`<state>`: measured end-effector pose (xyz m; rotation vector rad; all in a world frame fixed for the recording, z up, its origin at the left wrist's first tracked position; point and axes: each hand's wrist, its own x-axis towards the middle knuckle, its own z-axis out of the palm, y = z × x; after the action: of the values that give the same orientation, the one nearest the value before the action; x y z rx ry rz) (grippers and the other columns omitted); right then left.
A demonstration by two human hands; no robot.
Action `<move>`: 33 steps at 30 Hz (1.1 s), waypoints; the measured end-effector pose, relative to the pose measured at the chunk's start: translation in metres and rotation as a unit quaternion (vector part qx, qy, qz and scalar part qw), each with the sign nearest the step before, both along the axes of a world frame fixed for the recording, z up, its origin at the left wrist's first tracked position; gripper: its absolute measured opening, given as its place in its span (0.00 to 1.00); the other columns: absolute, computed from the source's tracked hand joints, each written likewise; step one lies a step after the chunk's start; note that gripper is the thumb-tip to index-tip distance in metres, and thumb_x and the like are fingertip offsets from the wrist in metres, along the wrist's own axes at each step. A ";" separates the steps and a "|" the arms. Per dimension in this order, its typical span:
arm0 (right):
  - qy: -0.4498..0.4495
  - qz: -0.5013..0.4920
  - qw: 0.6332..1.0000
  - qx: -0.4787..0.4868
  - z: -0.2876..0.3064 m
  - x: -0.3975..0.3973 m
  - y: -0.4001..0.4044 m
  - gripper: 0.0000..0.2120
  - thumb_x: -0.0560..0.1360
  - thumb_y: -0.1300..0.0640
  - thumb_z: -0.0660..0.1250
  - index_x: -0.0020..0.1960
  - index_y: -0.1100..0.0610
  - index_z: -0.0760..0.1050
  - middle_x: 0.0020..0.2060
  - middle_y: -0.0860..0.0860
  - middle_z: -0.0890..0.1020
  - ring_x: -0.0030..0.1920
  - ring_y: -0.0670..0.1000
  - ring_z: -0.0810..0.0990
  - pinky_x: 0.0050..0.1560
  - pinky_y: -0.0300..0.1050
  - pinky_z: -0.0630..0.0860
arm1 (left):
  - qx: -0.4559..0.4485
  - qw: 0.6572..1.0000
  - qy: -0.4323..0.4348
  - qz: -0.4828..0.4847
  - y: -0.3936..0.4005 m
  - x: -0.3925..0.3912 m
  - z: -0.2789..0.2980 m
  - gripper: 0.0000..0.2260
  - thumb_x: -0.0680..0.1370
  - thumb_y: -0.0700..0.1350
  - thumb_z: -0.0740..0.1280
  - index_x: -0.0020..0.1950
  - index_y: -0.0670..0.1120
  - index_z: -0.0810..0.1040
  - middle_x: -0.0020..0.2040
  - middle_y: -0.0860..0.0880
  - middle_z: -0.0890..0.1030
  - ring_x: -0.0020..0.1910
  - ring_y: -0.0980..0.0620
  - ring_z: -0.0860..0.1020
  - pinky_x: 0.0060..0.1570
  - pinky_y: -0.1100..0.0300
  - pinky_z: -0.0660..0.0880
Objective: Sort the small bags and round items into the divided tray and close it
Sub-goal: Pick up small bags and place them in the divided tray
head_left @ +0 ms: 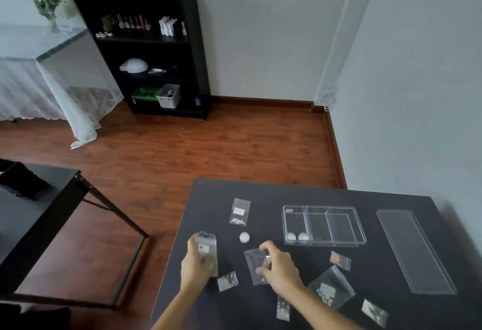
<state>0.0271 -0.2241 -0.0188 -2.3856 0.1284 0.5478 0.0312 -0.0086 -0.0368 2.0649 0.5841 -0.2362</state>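
A clear divided tray (323, 209) stands on the dark table, with two round items (296, 237) in its left compartment. Its clear lid (414, 251) lies flat to the right. My left hand (195, 264) grips a long clear bag (206, 248) near the table's left edge. My right hand (279, 267) pinches a grey bag (254, 262) lying on the table. One small round white jar (244, 237) sits between my hands and the tray. Another labelled bag (240, 212) lies further back.
Several more small bags lie loose on the table: one (227, 281) by my left hand, one (339, 260) below the tray, a large one (331, 288), and two (374, 312) near the front. A black side table (39, 199) stands at left, a black shelf (146, 50) behind.
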 end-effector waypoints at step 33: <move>-0.075 -0.059 0.994 -0.050 0.012 0.093 -0.247 0.09 0.68 0.66 0.68 0.31 0.59 0.82 0.38 0.55 0.85 0.41 0.55 0.83 0.41 0.50 0.82 | -0.028 0.996 -0.077 -0.022 -0.233 0.053 0.055 0.10 0.69 0.47 0.77 0.34 0.45 0.79 0.29 0.53 0.78 0.29 0.56 0.72 0.34 0.58 0.73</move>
<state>0.1205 -0.4713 -0.0069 -2.4867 0.2330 0.3130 0.0840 -0.2417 0.0178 2.0215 0.4337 -0.1161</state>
